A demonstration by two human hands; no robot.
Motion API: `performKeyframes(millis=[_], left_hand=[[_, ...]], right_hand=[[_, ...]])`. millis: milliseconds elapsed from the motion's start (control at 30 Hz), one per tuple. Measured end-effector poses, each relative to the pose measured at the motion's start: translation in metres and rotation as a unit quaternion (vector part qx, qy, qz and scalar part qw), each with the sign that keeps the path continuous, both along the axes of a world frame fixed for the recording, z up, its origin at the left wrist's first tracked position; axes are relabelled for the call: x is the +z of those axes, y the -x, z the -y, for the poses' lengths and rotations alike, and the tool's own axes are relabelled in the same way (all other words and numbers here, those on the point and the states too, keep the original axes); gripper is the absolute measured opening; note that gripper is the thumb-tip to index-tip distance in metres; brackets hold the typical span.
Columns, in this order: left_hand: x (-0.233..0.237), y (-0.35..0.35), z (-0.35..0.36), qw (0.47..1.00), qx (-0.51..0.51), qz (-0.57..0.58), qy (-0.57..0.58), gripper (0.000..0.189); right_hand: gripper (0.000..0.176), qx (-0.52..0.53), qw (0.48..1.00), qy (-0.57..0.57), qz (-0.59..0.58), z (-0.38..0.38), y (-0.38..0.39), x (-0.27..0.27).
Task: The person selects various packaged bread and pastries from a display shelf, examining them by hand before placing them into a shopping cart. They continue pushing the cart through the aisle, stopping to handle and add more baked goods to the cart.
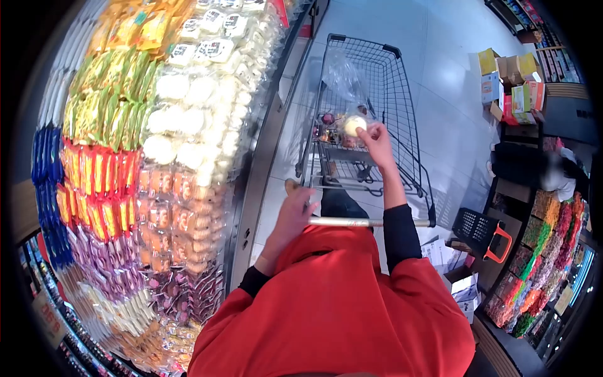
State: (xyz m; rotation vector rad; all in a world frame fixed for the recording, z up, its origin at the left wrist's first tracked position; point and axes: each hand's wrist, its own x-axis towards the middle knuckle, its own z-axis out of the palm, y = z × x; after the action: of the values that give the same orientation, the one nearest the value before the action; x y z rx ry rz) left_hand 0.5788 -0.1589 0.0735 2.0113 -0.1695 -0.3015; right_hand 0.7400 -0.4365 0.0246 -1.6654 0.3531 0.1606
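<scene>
A round, pale wrapped item is pinched between the fingers of my right hand, above the cart's child-seat area. My left hand is beside the left end of the cart handle; its fingers are partly bent, and whether they touch the handle is unclear. Small colourful packets lie in the cart's near compartment, just under and left of my right hand. A clear plastic bag hangs in the wire shopping cart.
Left of the cart, a long display holds packaged snacks and white packets. At right are cardboard boxes, a person in dark clothing, a black basket with an orange handle and a sweets display.
</scene>
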Motion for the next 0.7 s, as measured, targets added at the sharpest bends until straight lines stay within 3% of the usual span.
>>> performKeyframes(millis=[33, 100, 133, 200, 267, 367, 400, 467, 533, 700], left_hand=[[-0.014, 0.004, 0.011, 1.000, -0.014, 0.001, -0.008, 0.035], [-0.020, 0.010, 0.032, 0.997, -0.026, 0.032, -0.066, 0.036], [-0.018, 0.011, 0.040, 0.988, -0.046, 0.048, -0.140, 0.036], [-0.008, 0.006, 0.051, 0.961, -0.086, 0.054, -0.256, 0.039], [-0.011, 0.003, 0.057, 0.960, -0.072, 0.022, -0.270, 0.041], [-0.016, 0.001, 0.061, 0.951, -0.066, -0.022, -0.302, 0.044], [-0.016, 0.000, 0.061, 0.944, -0.074, -0.031, -0.321, 0.045], [-0.018, -0.004, 0.064, 0.939, -0.076, -0.040, -0.332, 0.045], [-0.019, -0.006, 0.066, 0.937, -0.071, -0.043, -0.340, 0.044], [-0.017, -0.019, 0.073, 0.936, -0.067, -0.063, -0.340, 0.043]], right_hand=[[0.036, -0.053, 0.998, 0.021, -0.017, 0.017, -0.014, -0.047], [0.036, -0.061, 0.996, 0.056, -0.040, 0.044, -0.042, -0.132], [0.036, -0.074, 0.991, 0.094, -0.060, 0.049, -0.052, -0.169], [0.039, -0.100, 0.984, 0.098, -0.112, 0.048, -0.078, -0.226], [0.046, -0.145, 0.967, 0.095, -0.188, 0.044, -0.099, -0.285], [0.051, -0.105, 0.972, 0.113, -0.178, 0.034, -0.132, -0.331], [0.061, -0.111, 0.966, 0.132, -0.194, 0.024, -0.141, -0.312], [0.066, -0.107, 0.961, 0.161, -0.199, 0.014, -0.159, -0.399], [0.075, -0.077, 0.953, 0.177, -0.232, 0.001, -0.171, -0.408], [0.073, -0.059, 0.939, 0.223, -0.254, -0.021, -0.195, -0.423]])
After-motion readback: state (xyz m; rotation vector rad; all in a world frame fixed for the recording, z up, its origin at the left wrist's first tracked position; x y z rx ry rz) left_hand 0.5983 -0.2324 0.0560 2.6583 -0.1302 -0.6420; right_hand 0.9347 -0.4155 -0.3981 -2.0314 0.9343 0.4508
